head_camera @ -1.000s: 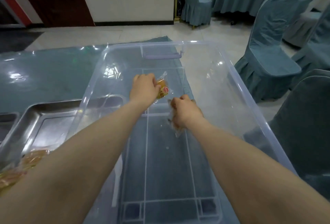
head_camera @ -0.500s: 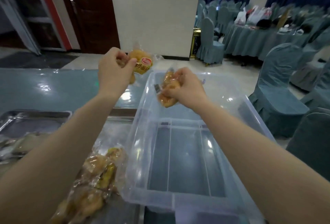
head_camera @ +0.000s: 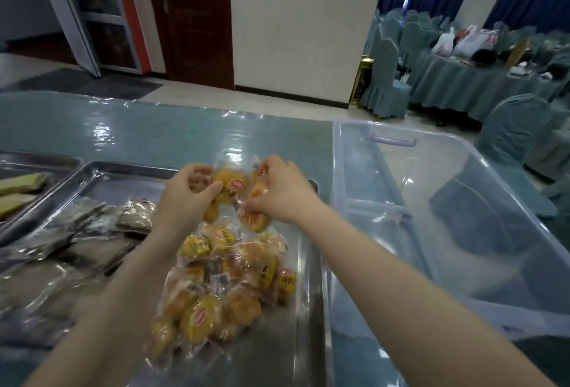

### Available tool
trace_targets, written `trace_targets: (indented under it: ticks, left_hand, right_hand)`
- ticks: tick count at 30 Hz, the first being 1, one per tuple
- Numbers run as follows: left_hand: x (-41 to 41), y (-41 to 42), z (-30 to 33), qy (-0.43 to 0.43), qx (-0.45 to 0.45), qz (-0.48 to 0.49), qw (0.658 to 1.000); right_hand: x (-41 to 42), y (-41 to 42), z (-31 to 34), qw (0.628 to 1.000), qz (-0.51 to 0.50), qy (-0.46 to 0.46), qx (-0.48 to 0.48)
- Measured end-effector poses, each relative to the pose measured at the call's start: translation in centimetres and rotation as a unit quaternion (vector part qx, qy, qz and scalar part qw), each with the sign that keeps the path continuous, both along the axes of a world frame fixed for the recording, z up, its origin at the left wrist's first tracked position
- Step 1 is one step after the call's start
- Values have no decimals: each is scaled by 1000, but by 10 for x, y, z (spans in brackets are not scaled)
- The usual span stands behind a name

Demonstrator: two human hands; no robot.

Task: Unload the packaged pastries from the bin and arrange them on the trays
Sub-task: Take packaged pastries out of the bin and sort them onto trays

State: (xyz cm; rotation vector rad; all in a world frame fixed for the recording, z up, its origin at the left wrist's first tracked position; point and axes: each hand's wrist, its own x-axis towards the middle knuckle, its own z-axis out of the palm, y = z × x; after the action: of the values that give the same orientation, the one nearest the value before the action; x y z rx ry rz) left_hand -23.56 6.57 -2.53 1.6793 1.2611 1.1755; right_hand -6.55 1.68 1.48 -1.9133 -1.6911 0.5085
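My left hand grips a yellow packaged pastry with a red label. My right hand grips a second wrapped pastry. Both hands hover close together over the far part of a steel tray. Below them on that tray lies a heap of several yellow packaged pastries. The clear plastic bin stands to the right of the tray, and I see no pastries inside it.
Dark wrapped packets fill the left part of the same tray. A second tray at far left holds pale slices. The table has a teal plastic-covered cloth. Covered chairs and a banquet table stand at the right.
Both hands lifted a pastry each out of the bin and carried them left, lowering them over the tray's pastry heap. The view has shifted left, showing the trays.
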Motion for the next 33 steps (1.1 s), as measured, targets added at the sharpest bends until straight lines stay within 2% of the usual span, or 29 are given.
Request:
trace_targets:
  ticks: [8, 11, 13, 18, 22, 27, 31, 33]
  left_hand:
    - [-44, -2, -71, 18, -156, -139, 978]
    - [-53, -7, -83, 0, -175, -181, 968]
    - [-58, -9, -85, 11, -183, -198, 963]
    - [-58, -15, -79, 14, -189, -195, 962]
    - [-54, -24, -64, 0, -183, -202, 962]
    - [-43, -39, -50, -8, -157, -203, 966]
    - [-31, -55, -42, -17, -149, -205, 967]
    - [-23, -64, -38, -25, -149, -207, 967]
  right_hand:
    - [-54, 0, -101, 994, -39, 22, -103]
    - [-56, -8, -119, 990, -71, 97, -68]
    - [-53, -15, -123, 989, -98, 96, -48]
    - [-38, -26, -118, 995, -88, 8, -50]
    - [-36, -36, -102, 994, -75, -75, -10]
    - [-33, -60, -76, 952, -35, -298, 63]
    - [-21, -85, -49, 919, -92, -379, 63]
    - [-13, -100, -38, 922, -118, -369, 27]
